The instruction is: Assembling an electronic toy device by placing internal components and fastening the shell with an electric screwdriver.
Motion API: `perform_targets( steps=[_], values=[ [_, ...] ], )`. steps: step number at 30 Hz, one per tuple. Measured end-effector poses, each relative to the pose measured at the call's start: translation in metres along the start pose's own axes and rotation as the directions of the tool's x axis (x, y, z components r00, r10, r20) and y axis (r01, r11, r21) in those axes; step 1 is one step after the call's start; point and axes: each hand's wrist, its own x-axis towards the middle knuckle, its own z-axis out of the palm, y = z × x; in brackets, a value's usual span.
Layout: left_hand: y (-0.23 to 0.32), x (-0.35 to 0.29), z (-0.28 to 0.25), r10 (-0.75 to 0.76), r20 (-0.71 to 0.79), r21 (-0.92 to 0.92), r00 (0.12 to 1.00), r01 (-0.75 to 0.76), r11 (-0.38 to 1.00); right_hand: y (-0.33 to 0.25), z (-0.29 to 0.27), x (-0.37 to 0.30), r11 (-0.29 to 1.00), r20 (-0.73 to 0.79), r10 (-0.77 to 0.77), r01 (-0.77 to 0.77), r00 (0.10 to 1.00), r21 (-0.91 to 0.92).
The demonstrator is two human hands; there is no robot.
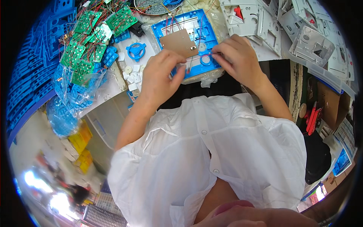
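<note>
A blue plastic housing point(206, 69) lies open in front of me, with a brown circuit board point(177, 42) set in it. Thin red wires point(177, 23) rise from its far side. My left hand point(163, 72) is over the near left corner, thumb and forefinger bent close together; what is between them is too small to make out. On the right side, my right hand point(237, 56) pinches the end of a thin red wire beside a round blue ring point(205, 59) in the housing.
Green circuit boards point(81, 53) with wires heap up at the left, near a blue three-spoked ring point(135, 51) and small white caps point(135, 78). Blue panels point(30, 72) stack at the far left. White plastic housings point(312, 45) pile at the right. A bowl of screws point(153, 6) stands behind.
</note>
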Motion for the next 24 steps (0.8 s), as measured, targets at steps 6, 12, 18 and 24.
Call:
perform_targets(
  steps=[6,12,18,24],
  values=[
    [0.021,-0.001,0.014,0.070,-0.046,0.024,0.996,-0.069,0.997,0.002,-0.007,0.006,1.000,-0.007,-0.021,0.021,1.000,0.013],
    [-0.002,-0.005,0.023,0.055,-0.073,0.034,0.996,-0.053,0.998,0.001,-0.011,-0.006,0.979,0.078,0.022,-0.037,0.997,0.201],
    [-0.007,-0.005,0.014,0.131,-0.081,0.205,0.988,-0.112,0.972,0.003,-0.008,-0.015,0.945,0.116,0.113,-0.143,0.987,0.294],
    [-0.008,-0.007,0.016,0.115,-0.126,0.234,0.985,-0.083,0.969,0.007,-0.006,-0.016,0.951,0.113,0.061,-0.093,0.992,0.294]
  ],
)
